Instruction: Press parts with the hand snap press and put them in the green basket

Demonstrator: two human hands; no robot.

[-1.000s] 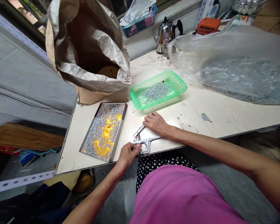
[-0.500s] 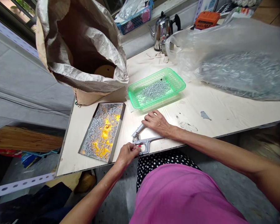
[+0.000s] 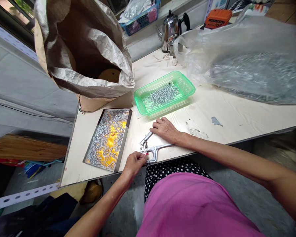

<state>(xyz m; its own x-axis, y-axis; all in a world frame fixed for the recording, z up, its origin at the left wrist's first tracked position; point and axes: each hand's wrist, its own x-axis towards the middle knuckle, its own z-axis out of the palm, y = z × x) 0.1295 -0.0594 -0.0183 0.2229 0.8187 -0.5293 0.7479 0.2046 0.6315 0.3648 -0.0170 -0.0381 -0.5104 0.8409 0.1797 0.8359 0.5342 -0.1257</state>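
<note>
- From where I stand, the grey metal hand tool with two handles and a small coil spring (image 3: 155, 150) lies at the near edge of the pale, wood-grained table (image 3: 251, 115), between both hands.
- The right hand (image 3: 166, 129) is curled over the end of the tool's upper lever, its wrist above the lower handle; the two handles stand spread apart.
- The left hand (image 3: 135, 163) is at the tool's other end, beside a small red part (image 3: 147, 153), fingers bent in toward the thumb; I can't tell whether the tips pinch anything.
- Just left of the tool sits a shallow, grey-sided rectangular tray (image 3: 123, 144), slim silvery metal pieces scattered over its yellow bottom.
- Beyond the right hand stands a bright green perforated plastic basket (image 3: 171, 104), with similar silvery pieces inside.
- Behind the tray gapes a tall, whitish woven sack (image 3: 88, 79).
- Farther right slumps a big translucent plastic bag (image 3: 251, 36), near a shiny steel kettle with a black handle (image 3: 169, 31).
</note>
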